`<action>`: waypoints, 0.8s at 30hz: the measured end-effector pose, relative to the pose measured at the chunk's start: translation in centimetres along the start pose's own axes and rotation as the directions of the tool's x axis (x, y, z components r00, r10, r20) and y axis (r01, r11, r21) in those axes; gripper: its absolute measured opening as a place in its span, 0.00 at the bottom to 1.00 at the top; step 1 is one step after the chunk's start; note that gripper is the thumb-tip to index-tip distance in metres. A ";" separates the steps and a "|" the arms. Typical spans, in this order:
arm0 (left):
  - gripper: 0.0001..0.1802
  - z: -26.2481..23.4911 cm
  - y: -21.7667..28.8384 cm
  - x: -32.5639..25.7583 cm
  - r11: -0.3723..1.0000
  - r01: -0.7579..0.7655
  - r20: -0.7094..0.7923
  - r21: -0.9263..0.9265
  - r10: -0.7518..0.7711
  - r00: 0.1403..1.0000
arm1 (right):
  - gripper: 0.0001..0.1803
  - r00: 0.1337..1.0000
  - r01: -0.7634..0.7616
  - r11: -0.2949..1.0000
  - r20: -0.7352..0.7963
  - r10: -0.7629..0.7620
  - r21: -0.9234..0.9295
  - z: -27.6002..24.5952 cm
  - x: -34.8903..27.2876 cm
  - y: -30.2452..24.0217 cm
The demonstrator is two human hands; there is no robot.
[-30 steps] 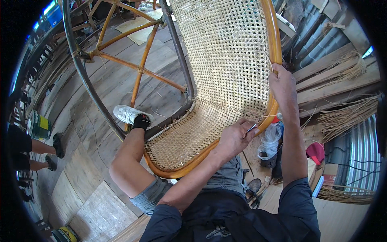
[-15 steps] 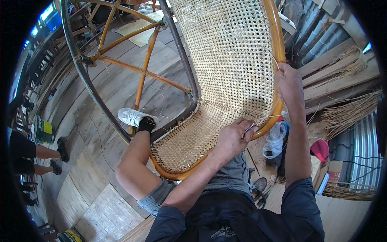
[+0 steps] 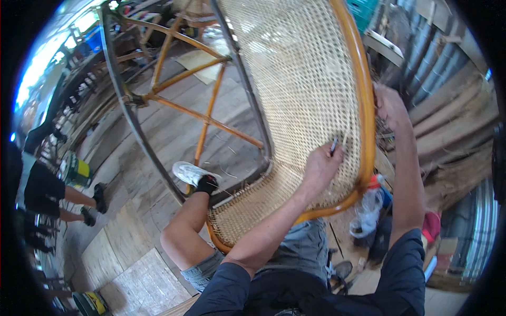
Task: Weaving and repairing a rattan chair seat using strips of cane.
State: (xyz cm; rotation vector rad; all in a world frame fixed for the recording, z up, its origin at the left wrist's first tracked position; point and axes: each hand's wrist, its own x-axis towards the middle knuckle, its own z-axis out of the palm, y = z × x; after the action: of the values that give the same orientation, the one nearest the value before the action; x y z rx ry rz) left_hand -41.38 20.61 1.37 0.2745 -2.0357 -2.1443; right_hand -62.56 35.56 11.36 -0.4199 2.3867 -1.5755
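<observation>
Across my lap leans a rattan chair with an open-weave cane panel (image 3: 295, 79), bordered on the right by a glossy orange-brown rattan rim (image 3: 367, 121). My left hand (image 3: 322, 167) is closed over the lower right of the weave, gripping a slim metal-tipped tool (image 3: 334, 145) that points up. A pale cane strand (image 3: 345, 138) shows beside its tip. My right hand (image 3: 391, 107) is at the outer side of the rim, fingers curled; whatever they hold is hidden and blurred.
Dark chair tubing (image 3: 247, 95) and crossed rattan struts (image 3: 205, 118) extend to the left. A clear plastic bag (image 3: 366, 213) lies beside my right arm. Wooden planks (image 3: 448, 137) fill the right side. Another person's legs (image 3: 74, 203) and a green bucket (image 3: 74, 169) are at left.
My left hand has moved up from the lower rim onto the weave with the tool. My right hand has shifted slightly right. The chair appears farther right and tilted differently in view.
</observation>
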 end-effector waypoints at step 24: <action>0.17 -1.5 0.7 5.4 0.939 -0.234 -0.154 0.253 0.278 0.948 | 0.19 0.972 -0.227 0.865 0.045 0.232 0.447 4.5 6.1 4.8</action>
State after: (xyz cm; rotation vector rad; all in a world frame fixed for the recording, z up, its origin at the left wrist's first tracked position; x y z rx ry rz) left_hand -46.25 17.73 1.91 0.2168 -2.0817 -1.6645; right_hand -67.06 31.30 4.94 -0.0283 1.8978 -1.9334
